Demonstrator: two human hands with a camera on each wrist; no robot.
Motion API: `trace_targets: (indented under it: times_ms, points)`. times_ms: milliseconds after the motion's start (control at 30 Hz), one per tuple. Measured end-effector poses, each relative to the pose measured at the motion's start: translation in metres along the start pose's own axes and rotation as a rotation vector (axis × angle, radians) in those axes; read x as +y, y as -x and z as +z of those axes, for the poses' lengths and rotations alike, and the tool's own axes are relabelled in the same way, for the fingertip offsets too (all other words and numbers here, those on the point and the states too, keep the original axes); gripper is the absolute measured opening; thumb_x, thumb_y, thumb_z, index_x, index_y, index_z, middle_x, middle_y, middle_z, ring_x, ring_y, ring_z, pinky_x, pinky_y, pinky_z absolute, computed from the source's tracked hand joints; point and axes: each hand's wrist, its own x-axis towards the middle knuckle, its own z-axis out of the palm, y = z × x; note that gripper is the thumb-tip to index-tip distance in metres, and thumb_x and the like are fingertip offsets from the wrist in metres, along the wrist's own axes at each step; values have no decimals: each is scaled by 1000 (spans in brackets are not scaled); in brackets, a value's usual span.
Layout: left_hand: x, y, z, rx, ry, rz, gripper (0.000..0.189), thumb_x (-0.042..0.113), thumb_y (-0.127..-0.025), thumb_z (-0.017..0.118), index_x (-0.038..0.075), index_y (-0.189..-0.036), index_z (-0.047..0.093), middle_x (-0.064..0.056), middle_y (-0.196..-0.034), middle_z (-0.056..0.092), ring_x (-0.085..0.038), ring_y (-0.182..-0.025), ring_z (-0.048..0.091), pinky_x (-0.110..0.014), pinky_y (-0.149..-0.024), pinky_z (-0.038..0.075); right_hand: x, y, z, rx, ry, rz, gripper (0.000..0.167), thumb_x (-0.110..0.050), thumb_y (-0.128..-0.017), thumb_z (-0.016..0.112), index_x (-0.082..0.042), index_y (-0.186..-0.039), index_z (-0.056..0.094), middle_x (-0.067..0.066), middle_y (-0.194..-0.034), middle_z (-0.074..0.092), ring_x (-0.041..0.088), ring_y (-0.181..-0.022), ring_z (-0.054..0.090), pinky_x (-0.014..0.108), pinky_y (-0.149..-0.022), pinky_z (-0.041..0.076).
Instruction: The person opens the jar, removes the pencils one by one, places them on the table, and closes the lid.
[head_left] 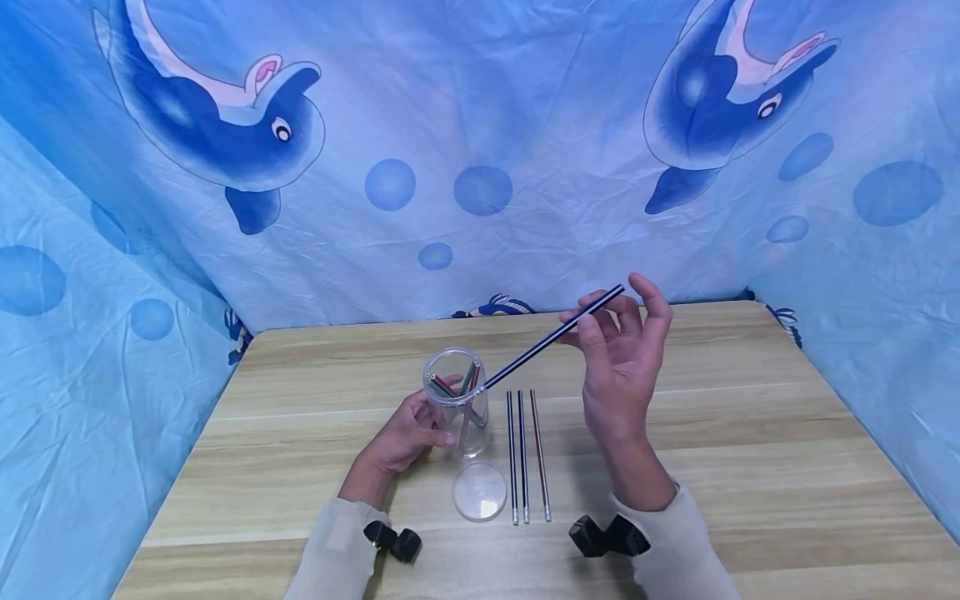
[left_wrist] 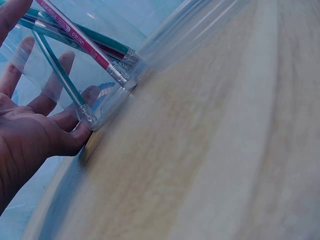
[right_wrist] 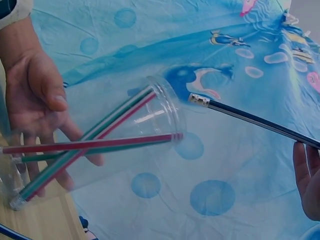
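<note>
Left hand (head_left: 405,435) steadying a clear jar (head_left: 461,410), right hand (head_left: 622,358) pinching a striped pencil (head_left: 552,337)

The left hand is holding the jar, thumb lying along the near side and fingers reaching behind it. Up and to the right of the jar, the right hand is gripping the pencil near its upper end between thumb and fingertips. The pencil's metal end (right_wrist: 199,100) is hanging just outside the jar's mouth. Red and green pencils (right_wrist: 92,145) are leaning inside the jar; a round lid (head_left: 480,492) is lying just on its near side, and three loose pencils (head_left: 522,458) are lying on the counter (head_left: 750,458) to its right.

Poor aim could be sending the metal end into the jar's rim, and a knock against a loose left grip could be tipping the jar. Pinching so far up is probably leaving the pencil prone to swivelling.

The right palm is facing the person, one finger standing clear of the pencil; the left forearm is slanting up from the jar's near left.
</note>
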Motion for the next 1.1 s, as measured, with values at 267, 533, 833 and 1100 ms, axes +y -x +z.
trace_targets:
  times_ms: [267,533,833,1100]
  points:
    - [0,1,0,1,-6,-4,84,2,-69,84,6,-145,49,-9,-150,48,-27,-147,27,-54,-120,5,-3,-3,-9,-58,78,50,48,14,-93,53,-3,-137,43,19,-108,57,29,-89,67,35,-73,61]
    - [0,0,0,-5,-4,6,83,2,-70,83,6,-145,49,-8,-150,49,-25,-147,29,-53,-120,5,-3,-7,-19,-132,257,211,50,10,-93,58,-5,-139,49,20,-106,59,27,-87,68,33,-69,61]
    - [-1,0,0,-10,0,6,84,0,-70,83,6,-146,48,-8,-149,49,-24,-147,29,-54,-120,4,5,-16,-42,-340,551,482,50,5,-93,63,-10,-140,52,20,-105,63,32,-87,69,36,-67,61]
    - [-1,-1,0,-10,5,14,83,-1,-70,82,5,-145,48,-7,-148,51,-22,-146,30,-52,-120,5,35,-14,-66,-418,608,769,50,5,-94,61,-5,-141,50,27,-109,60,36,-91,69,39,-71,61]
